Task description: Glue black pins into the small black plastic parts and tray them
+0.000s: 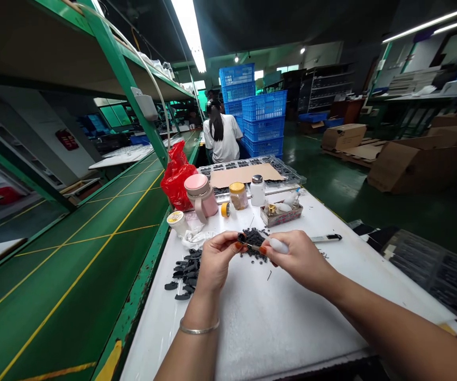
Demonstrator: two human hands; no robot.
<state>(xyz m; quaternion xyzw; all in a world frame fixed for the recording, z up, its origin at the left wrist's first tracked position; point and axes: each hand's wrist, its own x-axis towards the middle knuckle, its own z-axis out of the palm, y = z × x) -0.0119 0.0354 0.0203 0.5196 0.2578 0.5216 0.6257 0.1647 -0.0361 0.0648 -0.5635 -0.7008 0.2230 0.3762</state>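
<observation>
The left hand (pixel 216 260) is closed narrow, pinching a small black part (pixel 241 238) between thumb and fingertips. The right hand (pixel 302 259) is just as narrow, gripping a white-handled tool (pixel 278 245) whose thin metal tip meets that part (exactly what the tool is, I can't make out from here). Both hands hover close together over the near half of a white table (pixel 292 323), with a heap of tiny black pieces (pixel 254 244) right under them. Left of the hands lies a scatter of larger curved black pieces (pixel 184 272). Just right of the right hand sits a marker (pixel 326 238).

Farther along the table stand a pink container (pixel 201 194), an amber-lidded jar (pixel 238 196), a clear pump bottle (pixel 257 190) and a small tray of bottles (pixel 281 214), with a roll of tape (pixel 225 209) lying among them. A red bag (pixel 176 177) slumps at the table's far left. Beyond it all, a parts tray (pixel 284 172) lies partly covered by a cardboard sheet (pixel 244 174). Blue crates (pixel 252 111) are stacked at the far end, beside a co-worker (pixel 221 138) who stands facing away (hands out of sight). Cardboard boxes (pixel 411 161) crowd the floor on the right.
</observation>
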